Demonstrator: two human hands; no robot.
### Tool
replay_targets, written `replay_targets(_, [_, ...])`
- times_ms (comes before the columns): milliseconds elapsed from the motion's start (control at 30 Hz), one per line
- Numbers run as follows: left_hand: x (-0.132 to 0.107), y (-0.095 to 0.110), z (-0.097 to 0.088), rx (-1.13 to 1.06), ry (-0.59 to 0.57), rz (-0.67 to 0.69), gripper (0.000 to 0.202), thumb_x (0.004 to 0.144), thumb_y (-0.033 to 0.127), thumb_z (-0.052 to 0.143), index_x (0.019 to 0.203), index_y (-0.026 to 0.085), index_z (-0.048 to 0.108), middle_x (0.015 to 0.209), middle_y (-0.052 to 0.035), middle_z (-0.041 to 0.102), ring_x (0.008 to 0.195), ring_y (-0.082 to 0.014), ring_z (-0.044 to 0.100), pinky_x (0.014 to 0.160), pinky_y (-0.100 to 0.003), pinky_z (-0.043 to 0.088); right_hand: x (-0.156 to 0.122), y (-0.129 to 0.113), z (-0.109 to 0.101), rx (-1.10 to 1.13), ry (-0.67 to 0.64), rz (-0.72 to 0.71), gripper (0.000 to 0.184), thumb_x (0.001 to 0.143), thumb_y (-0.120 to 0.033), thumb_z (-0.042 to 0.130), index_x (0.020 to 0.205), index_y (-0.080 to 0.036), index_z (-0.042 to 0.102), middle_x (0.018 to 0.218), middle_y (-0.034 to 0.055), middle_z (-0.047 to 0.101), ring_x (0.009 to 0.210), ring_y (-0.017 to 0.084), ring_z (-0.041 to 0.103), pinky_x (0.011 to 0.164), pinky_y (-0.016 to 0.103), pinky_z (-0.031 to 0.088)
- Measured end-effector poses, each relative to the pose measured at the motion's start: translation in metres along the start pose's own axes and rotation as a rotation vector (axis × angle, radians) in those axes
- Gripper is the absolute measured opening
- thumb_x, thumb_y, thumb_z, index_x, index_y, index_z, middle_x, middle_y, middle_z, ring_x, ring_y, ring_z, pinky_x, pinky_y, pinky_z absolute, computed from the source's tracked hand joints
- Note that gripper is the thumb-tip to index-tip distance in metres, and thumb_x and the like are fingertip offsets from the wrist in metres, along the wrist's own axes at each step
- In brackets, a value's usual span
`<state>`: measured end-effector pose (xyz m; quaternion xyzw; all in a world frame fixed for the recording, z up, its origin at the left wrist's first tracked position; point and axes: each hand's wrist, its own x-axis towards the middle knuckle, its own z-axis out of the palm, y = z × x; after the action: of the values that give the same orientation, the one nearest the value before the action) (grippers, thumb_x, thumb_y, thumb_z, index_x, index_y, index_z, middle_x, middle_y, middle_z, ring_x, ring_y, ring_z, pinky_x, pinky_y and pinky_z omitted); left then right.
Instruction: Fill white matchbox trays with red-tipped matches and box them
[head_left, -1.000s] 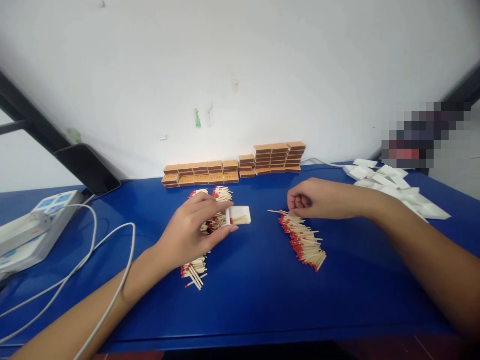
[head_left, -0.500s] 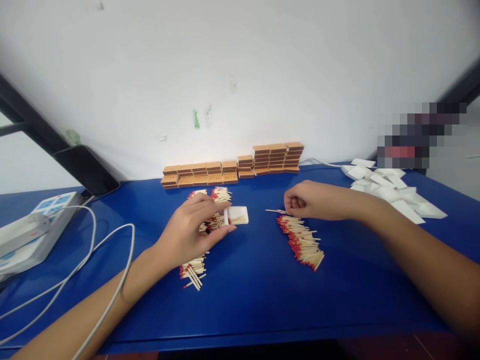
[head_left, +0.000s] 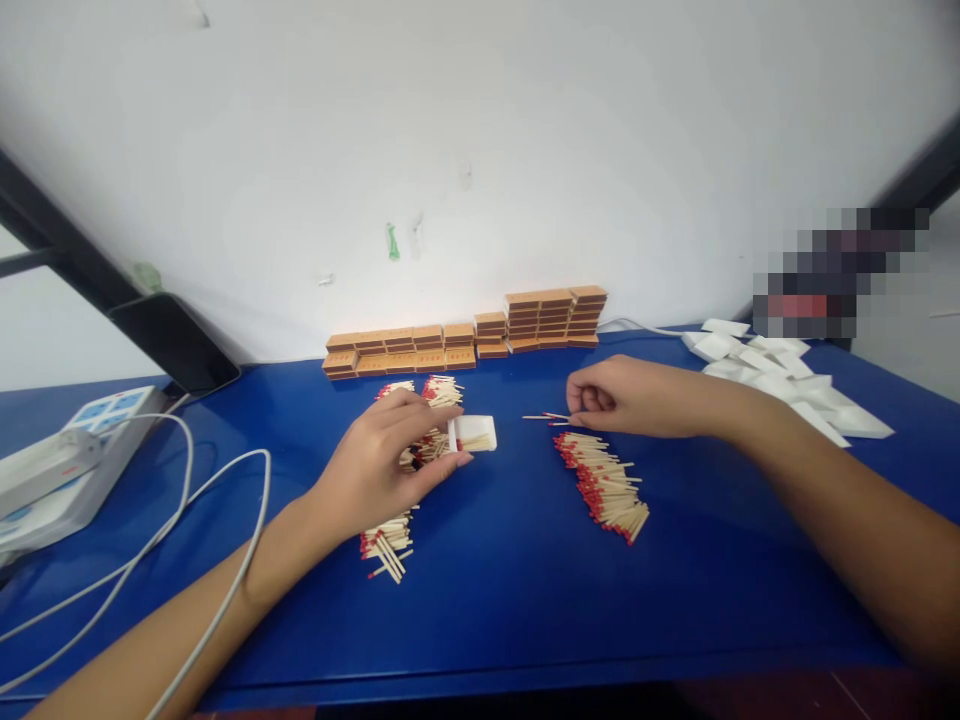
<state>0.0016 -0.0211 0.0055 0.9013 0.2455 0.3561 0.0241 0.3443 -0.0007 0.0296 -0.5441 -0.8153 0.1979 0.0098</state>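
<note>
My left hand (head_left: 390, 450) grips a small white matchbox tray (head_left: 480, 426) between thumb and fingers, tilted so that a few matches (head_left: 477, 442) show inside. Behind and below that hand lie red-tipped matches (head_left: 388, 545) in loose heaps, partly hidden by it. At the right, my right hand (head_left: 600, 395) pinches a few matches (head_left: 546, 417) by the fingertips; they stick out to the left. Just under it a long row of matches (head_left: 604, 485) lies on the blue table (head_left: 480, 600).
Stacked orange matchboxes (head_left: 412, 345) line the wall, higher toward the right. White empty trays (head_left: 780, 370) are heaped at the back right. A power strip (head_left: 90, 450), white cables (head_left: 255, 500) and a dark phone-like slab (head_left: 176, 340) are on the left.
My right hand has shifted slightly up, and the matches in its fingertips stick out a little farther left. The left hand and its tray stay almost in place.
</note>
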Motion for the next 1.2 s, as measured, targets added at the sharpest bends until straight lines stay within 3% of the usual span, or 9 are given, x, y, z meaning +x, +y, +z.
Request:
replay_targets(167, [0.0, 0.0, 0.0, -0.004, -0.011, 0.009, 0.041, 0.097, 0.033, 0.075, 0.134, 0.015, 0.07, 0.078, -0.0053, 0.07, 0.082, -0.0234, 0.062, 0.077, -0.04, 0.055, -0.007, -0.005, -0.008, -0.003, -0.098, 0.036, 0.009, 0.082, -0.031, 0.068, 0.082, -0.023, 0.073, 0.077, 0.0024, 0.073, 0.067, 0.019, 0.064, 0.06, 0.031, 0.044])
replay_targets(367, [0.0, -0.001, 0.001, -0.011, -0.011, 0.014, 0.041, 0.097, 0.034, 0.075, 0.133, 0.014, 0.071, 0.078, -0.0055, 0.07, 0.083, -0.0237, 0.062, 0.077, -0.04, 0.055, -0.005, -0.004, -0.005, -0.016, -0.085, 0.025, 0.008, 0.081, -0.026, 0.065, 0.08, -0.023, 0.072, 0.077, 0.0018, 0.074, 0.065, 0.018, 0.062, 0.058, 0.031, 0.043])
replay_targets(667, [-0.001, -0.002, 0.0, 0.001, -0.008, 0.017, 0.041, 0.097, 0.033, 0.075, 0.133, 0.015, 0.07, 0.079, -0.0058, 0.071, 0.085, -0.0246, 0.064, 0.079, -0.041, 0.056, -0.001, -0.002, 0.007, -0.021, -0.031, -0.058, 0.013, 0.085, -0.033, 0.063, 0.076, -0.023, 0.066, 0.072, 0.0007, 0.07, 0.06, 0.016, 0.054, 0.056, 0.031, 0.036])
replay_targets(867, [0.0, -0.001, 0.0, -0.002, -0.007, 0.026, 0.041, 0.098, 0.034, 0.075, 0.134, 0.016, 0.07, 0.079, -0.005, 0.071, 0.083, -0.0234, 0.063, 0.077, -0.04, 0.055, 0.002, -0.004, 0.007, -0.023, -0.001, -0.03, 0.018, 0.088, -0.041, 0.065, 0.083, -0.024, 0.067, 0.077, 0.0013, 0.071, 0.062, 0.016, 0.058, 0.056, 0.031, 0.036])
replay_targets(1200, [0.0, -0.001, 0.0, 0.007, -0.007, 0.006, 0.04, 0.097, 0.036, 0.075, 0.132, 0.016, 0.071, 0.082, -0.0065, 0.072, 0.086, -0.0241, 0.066, 0.078, -0.041, 0.057, 0.0, 0.0, 0.004, -0.03, -0.027, -0.026, 0.016, 0.088, -0.038, 0.064, 0.081, -0.024, 0.067, 0.073, 0.0012, 0.07, 0.06, 0.016, 0.055, 0.055, 0.03, 0.035])
